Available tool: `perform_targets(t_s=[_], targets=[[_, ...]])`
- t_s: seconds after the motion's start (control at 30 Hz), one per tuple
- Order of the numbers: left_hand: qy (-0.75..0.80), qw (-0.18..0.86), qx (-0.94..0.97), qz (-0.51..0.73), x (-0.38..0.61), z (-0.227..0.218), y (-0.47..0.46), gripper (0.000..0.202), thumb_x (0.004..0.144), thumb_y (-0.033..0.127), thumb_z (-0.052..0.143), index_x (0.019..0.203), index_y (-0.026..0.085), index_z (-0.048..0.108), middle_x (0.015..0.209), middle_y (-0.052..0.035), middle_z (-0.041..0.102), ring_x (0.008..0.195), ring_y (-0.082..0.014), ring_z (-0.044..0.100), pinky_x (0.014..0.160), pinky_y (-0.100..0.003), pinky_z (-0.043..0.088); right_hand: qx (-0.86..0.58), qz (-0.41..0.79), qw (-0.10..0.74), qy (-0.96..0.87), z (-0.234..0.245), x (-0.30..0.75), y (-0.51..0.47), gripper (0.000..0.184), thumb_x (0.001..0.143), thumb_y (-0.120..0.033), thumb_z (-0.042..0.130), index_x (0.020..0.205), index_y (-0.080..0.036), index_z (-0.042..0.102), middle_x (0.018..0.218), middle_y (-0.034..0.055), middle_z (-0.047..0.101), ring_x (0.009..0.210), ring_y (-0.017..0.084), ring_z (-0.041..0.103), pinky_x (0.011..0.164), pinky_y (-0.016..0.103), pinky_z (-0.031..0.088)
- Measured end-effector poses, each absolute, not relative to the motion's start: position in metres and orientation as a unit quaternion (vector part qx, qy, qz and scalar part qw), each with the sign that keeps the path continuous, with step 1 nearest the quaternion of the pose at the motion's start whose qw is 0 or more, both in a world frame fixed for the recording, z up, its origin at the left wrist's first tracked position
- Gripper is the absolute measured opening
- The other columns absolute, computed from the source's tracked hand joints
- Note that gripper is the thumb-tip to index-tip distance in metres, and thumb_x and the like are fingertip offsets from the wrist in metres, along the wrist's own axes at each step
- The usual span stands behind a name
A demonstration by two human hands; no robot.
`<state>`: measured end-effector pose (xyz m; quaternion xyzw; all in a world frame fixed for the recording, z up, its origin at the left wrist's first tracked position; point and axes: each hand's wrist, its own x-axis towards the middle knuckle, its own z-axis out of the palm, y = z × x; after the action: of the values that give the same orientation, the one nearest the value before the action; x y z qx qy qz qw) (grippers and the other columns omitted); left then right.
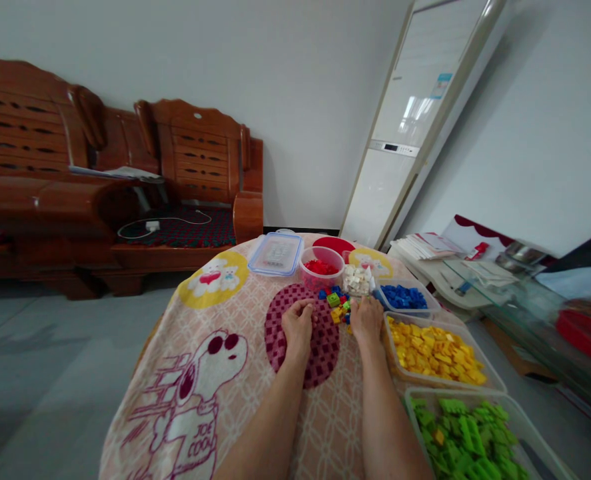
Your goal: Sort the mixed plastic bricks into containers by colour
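My left hand is over the dark red checked circle on the tablecloth, its fingers curled together; whatever may be in them is hidden. To its right, my right hand reaches down at the edge of a small pile of mixed toy building bricks, in blue, green, yellow and red. Its fingers are bent inward and I cannot make out what they hold. Just behind the pile stand a round clear tub of red bricks and a container of white bricks.
Along the right side are trays of blue bricks, yellow bricks and green bricks. A clear lid with a blue rim lies at the back left of the patterned tablecloth. A glass table stands at the right.
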<state>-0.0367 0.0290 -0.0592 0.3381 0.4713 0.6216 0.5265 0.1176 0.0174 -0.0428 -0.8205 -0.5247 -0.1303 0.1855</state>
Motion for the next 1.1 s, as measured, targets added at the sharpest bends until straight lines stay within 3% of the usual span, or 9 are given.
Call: perform_targets(t_s=[0.23, 0.43, 0.57, 0.8, 1.0, 1.1], targets=[[0.468, 0.536, 0.333, 0.619, -0.036, -0.058, 0.028, 0.022, 0.071, 0.025, 0.062, 0.086, 0.013, 0.073, 0.060, -0.0003, 0.064, 0.046, -0.0093, 0.052, 0.044, -0.019, 0.037, -0.806, -0.104, 0.186, -0.553, -0.031, 0.105, 0.012, 0.038, 0.098, -0.028, 0.038, 0.096, -0.012, 0.073, 0.099, 0.0164, 0.069, 0.100, 0.025, 0.059, 0.090, 0.034, 0.037], [0.472, 0.531, 0.341, 0.615, -0.036, -0.060, 0.029, 0.023, 0.071, 0.026, 0.062, 0.087, 0.014, 0.074, 0.061, -0.0010, 0.064, 0.047, -0.0103, 0.054, 0.046, -0.020, 0.039, -0.810, -0.121, 0.204, -0.536, -0.036, 0.105, 0.013, 0.035, 0.096, -0.030, 0.044, 0.105, -0.009, 0.071, 0.119, 0.0209, 0.064, 0.114, 0.030, 0.054, 0.098, 0.037, 0.034], [0.475, 0.524, 0.353, 0.612, -0.036, -0.061, 0.029, 0.023, 0.072, 0.026, 0.062, 0.087, 0.014, 0.074, 0.064, -0.0016, 0.066, 0.049, -0.0103, 0.055, 0.046, -0.020, 0.039, -0.832, -0.122, 0.179, -0.510, -0.043, 0.110, 0.014, 0.039, 0.096, -0.035, 0.045, 0.107, -0.007, 0.069, 0.113, 0.0233, 0.065, 0.110, 0.032, 0.056, 0.094, 0.039, 0.036], [0.477, 0.522, 0.357, 0.611, -0.035, -0.062, 0.031, 0.025, 0.071, 0.024, 0.060, 0.088, 0.012, 0.074, 0.065, -0.0016, 0.066, 0.049, -0.0098, 0.055, 0.046, -0.020, 0.040, -0.816, -0.094, 0.210, -0.530, -0.033, 0.101, 0.014, 0.035, 0.098, -0.030, 0.041, 0.097, -0.011, 0.071, 0.095, 0.0166, 0.070, 0.096, 0.026, 0.061, 0.085, 0.034, 0.036], [0.472, 0.514, 0.368, 0.614, -0.035, -0.068, 0.034, 0.025, 0.072, 0.024, 0.060, 0.089, 0.012, 0.074, 0.067, -0.0023, 0.067, 0.051, -0.0096, 0.055, 0.048, -0.020, 0.041, -0.822, -0.117, 0.225, -0.510, -0.037, 0.105, 0.014, 0.030, 0.094, -0.029, 0.048, 0.101, -0.011, 0.071, 0.111, 0.0207, 0.066, 0.109, 0.031, 0.056, 0.093, 0.038, 0.035], [0.472, 0.511, 0.370, 0.616, -0.035, -0.068, 0.033, 0.025, 0.071, 0.025, 0.061, 0.088, 0.012, 0.074, 0.067, -0.0024, 0.067, 0.051, -0.0095, 0.055, 0.049, -0.020, 0.042, -0.825, -0.106, 0.214, -0.512, -0.040, 0.107, 0.014, 0.031, 0.094, -0.030, 0.048, 0.100, -0.010, 0.072, 0.106, 0.0206, 0.068, 0.106, 0.031, 0.057, 0.091, 0.039, 0.035]])
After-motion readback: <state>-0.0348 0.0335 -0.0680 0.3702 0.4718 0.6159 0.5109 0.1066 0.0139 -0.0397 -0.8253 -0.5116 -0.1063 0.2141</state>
